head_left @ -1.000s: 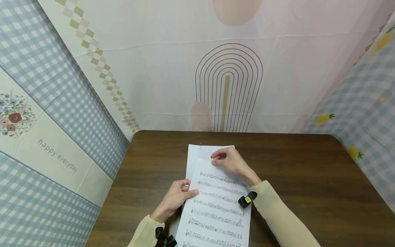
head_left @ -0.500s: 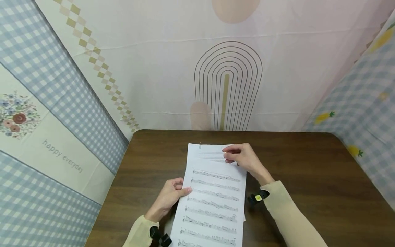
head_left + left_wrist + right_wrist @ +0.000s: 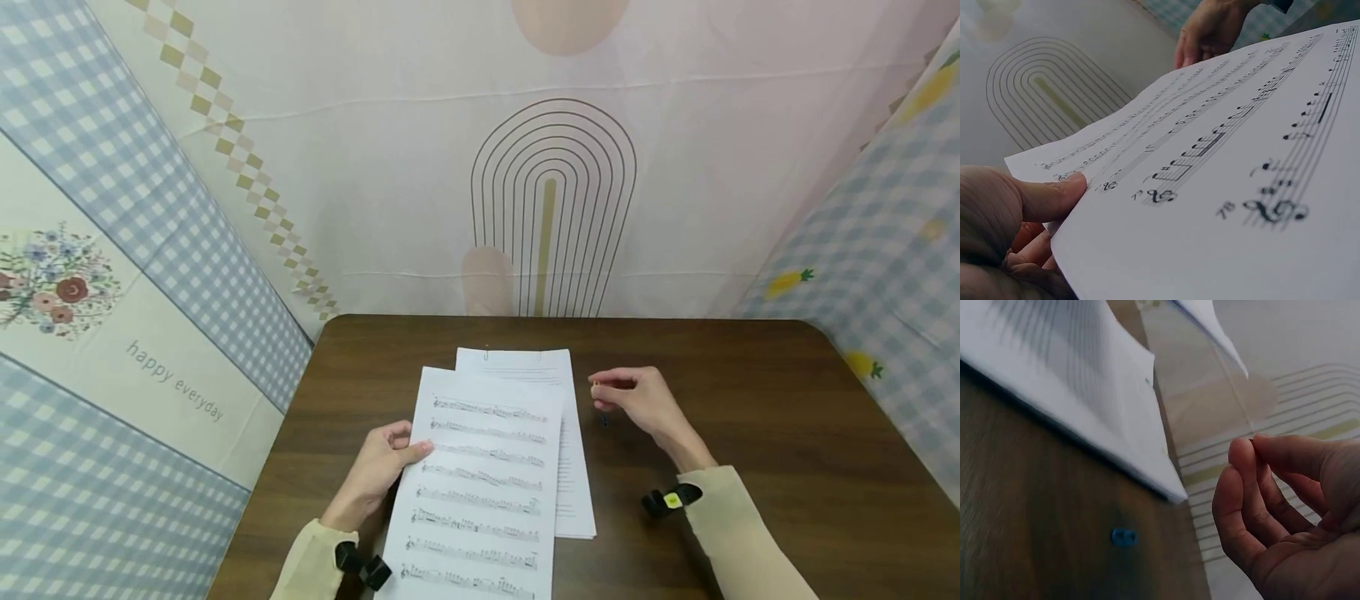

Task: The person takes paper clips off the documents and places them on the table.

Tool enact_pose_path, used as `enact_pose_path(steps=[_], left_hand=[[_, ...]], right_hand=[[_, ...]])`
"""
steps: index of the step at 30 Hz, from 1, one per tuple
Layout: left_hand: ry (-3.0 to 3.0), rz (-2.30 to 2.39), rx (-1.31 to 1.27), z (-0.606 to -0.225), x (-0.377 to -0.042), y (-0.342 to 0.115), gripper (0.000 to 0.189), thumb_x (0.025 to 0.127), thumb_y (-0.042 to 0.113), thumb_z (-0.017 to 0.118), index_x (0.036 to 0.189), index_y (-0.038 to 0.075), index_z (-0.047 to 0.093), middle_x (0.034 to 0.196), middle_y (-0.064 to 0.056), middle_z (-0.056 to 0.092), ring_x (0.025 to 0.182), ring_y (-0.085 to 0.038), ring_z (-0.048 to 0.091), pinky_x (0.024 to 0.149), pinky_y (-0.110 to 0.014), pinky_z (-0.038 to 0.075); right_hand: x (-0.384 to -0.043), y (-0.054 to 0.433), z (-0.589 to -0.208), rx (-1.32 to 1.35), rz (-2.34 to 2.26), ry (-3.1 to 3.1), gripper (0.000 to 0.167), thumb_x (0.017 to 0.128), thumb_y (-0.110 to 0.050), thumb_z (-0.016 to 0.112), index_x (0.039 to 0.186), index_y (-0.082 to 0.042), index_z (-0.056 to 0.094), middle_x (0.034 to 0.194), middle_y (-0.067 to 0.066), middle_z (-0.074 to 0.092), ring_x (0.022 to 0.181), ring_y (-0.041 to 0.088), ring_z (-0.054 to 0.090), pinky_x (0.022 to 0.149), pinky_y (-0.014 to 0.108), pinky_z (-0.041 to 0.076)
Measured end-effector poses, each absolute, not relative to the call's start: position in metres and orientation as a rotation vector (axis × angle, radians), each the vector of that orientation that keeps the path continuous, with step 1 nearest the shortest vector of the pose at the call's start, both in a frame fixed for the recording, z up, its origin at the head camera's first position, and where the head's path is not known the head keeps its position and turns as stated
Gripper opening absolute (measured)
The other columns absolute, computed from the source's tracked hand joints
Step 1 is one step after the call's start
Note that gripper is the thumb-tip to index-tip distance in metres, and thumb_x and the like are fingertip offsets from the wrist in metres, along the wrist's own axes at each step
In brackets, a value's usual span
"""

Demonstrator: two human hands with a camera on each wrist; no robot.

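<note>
My left hand [image 3: 378, 467] pinches the left edge of a sheet of music [image 3: 480, 475], thumb on the printed face. In the left wrist view the sheet [image 3: 1222, 162] is bent and lifted at a slant. A stack of printed paper [image 3: 576, 475] lies beneath it on the table, partly covered. To the stack's right, my right hand [image 3: 645, 404] is raised, thumb and fingertips pinched together. A tiny yellowish object [image 3: 596, 384] shows at those fingertips, too small to identify. Below that hand a small blue clip [image 3: 1124, 537] lies on the table.
The brown wooden table [image 3: 750, 417] extends to both sides and back to a patterned cloth wall [image 3: 375, 192]. Small clips [image 3: 486, 356] sit along the stack's top edge. Checked cloth hangs on the left [image 3: 172, 225] and right [image 3: 862, 275].
My left hand has drawn the music sheet left and toward me, uncovering more of the stack. My right hand has moved off the paper to the right, fingertips still pinched.
</note>
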State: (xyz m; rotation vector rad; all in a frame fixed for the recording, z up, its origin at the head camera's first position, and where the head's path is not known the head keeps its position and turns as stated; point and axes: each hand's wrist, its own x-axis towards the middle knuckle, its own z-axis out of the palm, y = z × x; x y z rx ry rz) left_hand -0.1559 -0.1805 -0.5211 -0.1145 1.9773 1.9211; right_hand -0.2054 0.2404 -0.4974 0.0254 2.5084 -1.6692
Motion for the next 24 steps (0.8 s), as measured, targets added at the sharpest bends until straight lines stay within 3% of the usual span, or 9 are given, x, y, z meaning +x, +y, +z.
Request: enact_pose_path(steps=[15, 24], left_hand=[[2.173, 1.888, -0.284, -0.510, -0.176, -0.240, 0.032, 0.105, 0.009, 0.071, 0.131, -0.008, 0.064, 0.095, -0.003, 0.084, 0.078, -0.016, 0.081, 0.068, -0.030, 0.066], [2.206, 1.870, -0.335, -0.510, -0.196, -0.274, 0.034, 0.106, 0.011, 0.070, 0.134, -0.007, 0.061, 0.092, 0.005, 0.083, 0.080, -0.012, 0.080, 0.071, -0.028, 0.066]], right_hand=[[-0.194, 0.266, -0.534, 0.075, -1.421, 2.649, 0.021, 0.099, -0.005, 0.077, 0.117, 0.006, 0.080, 0.103, 0.018, 0.082, 0.077, 0.015, 0.072, 0.067, 0.025, 0.059], [-0.192, 0.266, -0.545, 0.059, -1.259, 2.784, 0.016, 0.099, -0.008, 0.077, 0.112, -0.002, 0.084, 0.096, 0.012, 0.083, 0.077, 0.016, 0.069, 0.066, 0.026, 0.054]])
